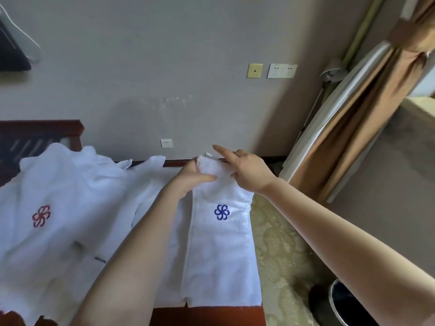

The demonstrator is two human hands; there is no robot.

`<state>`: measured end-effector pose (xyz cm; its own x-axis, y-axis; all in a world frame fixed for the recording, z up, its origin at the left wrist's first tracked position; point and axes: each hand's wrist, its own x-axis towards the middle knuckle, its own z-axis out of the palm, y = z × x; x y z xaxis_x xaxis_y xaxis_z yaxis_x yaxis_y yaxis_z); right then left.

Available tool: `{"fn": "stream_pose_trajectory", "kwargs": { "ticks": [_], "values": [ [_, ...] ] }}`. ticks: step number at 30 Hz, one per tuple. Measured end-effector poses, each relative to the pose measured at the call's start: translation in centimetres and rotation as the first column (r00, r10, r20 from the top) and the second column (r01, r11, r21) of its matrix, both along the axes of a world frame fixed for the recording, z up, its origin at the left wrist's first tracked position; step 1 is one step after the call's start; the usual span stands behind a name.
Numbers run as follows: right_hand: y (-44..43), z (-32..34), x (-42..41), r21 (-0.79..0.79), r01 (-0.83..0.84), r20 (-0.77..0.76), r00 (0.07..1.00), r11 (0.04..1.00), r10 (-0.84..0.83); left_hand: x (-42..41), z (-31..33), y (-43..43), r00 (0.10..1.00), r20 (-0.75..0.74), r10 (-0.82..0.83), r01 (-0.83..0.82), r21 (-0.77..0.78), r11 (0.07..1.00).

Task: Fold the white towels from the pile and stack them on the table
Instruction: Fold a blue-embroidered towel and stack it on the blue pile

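A long white towel (pixel 221 255), folded into a narrow strip, lies on the dark red wooden bench (pixel 207 315), running from the near edge away towards the wall, with a blue flower mark (pixel 222 212) stitched on its upper face. Its far end is lifted and bunched into a small fold between both hands. The left hand (pixel 191 176) pinches that fold from the left, thumb laid across the top of the cloth and fingers curled behind it. The right hand (pixel 249 171) meets the same fold from the right: its index finger (pixel 223 152) sticks out straight above the cloth, while its other fingers are bent down and tucked against the towel's end. Just left of the strip, touching it, sprawls the loose pile (pixel 70 196) of white towels, one showing a red flower mark (pixel 41 216). To the right of the bench are a patterned carpet (pixel 282 243), a dark bin (pixel 341 302) and a brown curtain (pixel 367 109).
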<state>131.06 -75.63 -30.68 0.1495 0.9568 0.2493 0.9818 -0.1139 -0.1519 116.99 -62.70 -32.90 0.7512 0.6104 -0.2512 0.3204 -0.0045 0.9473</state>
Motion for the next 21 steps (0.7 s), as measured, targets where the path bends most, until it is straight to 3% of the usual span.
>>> {"fn": "stream_pose_trajectory", "kwargs": {
  "ticks": [4, 8, 10, 12, 14, 15, 17, 19, 21],
  "values": [
    [0.9, -0.1, 1.9, -0.115, 0.086, -0.125, 0.987, 0.99, -0.1, 0.1, 0.1, 0.5, 1.0, 0.026, 0.014, -0.017, 0.123, 0.992],
    [1.9, -0.6, 5.0, -0.273, 0.21, -0.077, 0.968, 0.939, -0.239, 0.6, 0.1, 1.4, 1.0, 0.001, 0.012, -0.012, 0.258, 0.966],
    [2.1, -0.9, 6.6, -0.296, 0.273, -0.278, 0.892, 0.915, -0.356, 1.0, 0.0, 2.1, 1.0, -0.003, 0.026, -0.024, 0.276, 0.961],
    [2.1, -1.6, 7.9, -0.261, 0.307, -0.606, 0.687, 0.915, -0.402, 1.4, 0.0, 2.8, 0.999, -0.001, 0.033, -0.032, 0.27, 0.962],
    [2.1, -2.5, 8.5, -0.188, 0.291, -0.884, 0.365, 0.938, -0.291, 2.0, -0.2, 3.7, 0.999, 0.011, 0.05, -0.051, 0.228, 0.972],
    [2.3, -3.1, 8.5, -0.149, 0.303, -0.947, 0.229, 0.941, -0.224, 2.4, -0.4, 4.2, 0.998, 0.016, 0.066, -0.067, 0.208, 0.976],
    [3.0, -4.6, 8.3, -0.094, 0.371, -0.989, 0.068, 0.924, -0.128, 3.5, -1.2, 5.3, 0.996, 0.006, 0.09, -0.09, 0.182, 0.979],
    [3.9, -6.2, 8.0, -0.099, 0.409, -0.995, -0.054, 0.907, -0.084, 4.6, -2.3, 6.4, 0.993, -0.016, 0.118, -0.113, 0.171, 0.979],
    [4.4, -8.0, 7.8, -0.187, 0.366, -0.981, -0.111, 0.912, -0.157, 5.7, -3.4, 7.2, 0.986, -0.059, 0.155, -0.144, 0.164, 0.976]
  ]
}}
